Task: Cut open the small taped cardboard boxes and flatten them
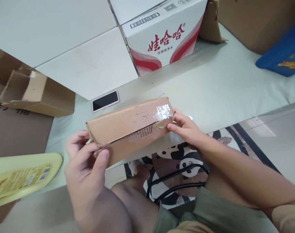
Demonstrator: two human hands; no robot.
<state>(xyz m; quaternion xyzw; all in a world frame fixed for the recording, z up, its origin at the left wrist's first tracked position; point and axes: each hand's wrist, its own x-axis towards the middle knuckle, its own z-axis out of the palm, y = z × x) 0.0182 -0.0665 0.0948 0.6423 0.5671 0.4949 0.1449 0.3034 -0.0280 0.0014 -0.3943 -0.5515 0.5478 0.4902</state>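
A brown cardboard box (128,121) is held up between my two hands, over the front edge of the pale green table surface. Along its near side runs a seam with torn, ribbed cardboard showing, and clear shiny tape covers the right end. My left hand (88,165) grips the left end, thumb on the near face and fingers at the corner. At the right end, my right hand (185,126) holds the corner between thumb and fingers. A phone (105,101) with a dark screen lies on the table just behind the box.
White boxes (89,61) and a white and red carton (162,45) stand behind. An opened cardboard box (50,94) is at left, above a yellow container (26,178). A blue container (280,55) is at right. Below are a black metal frame (179,187) and panda-patterned mat (170,153).
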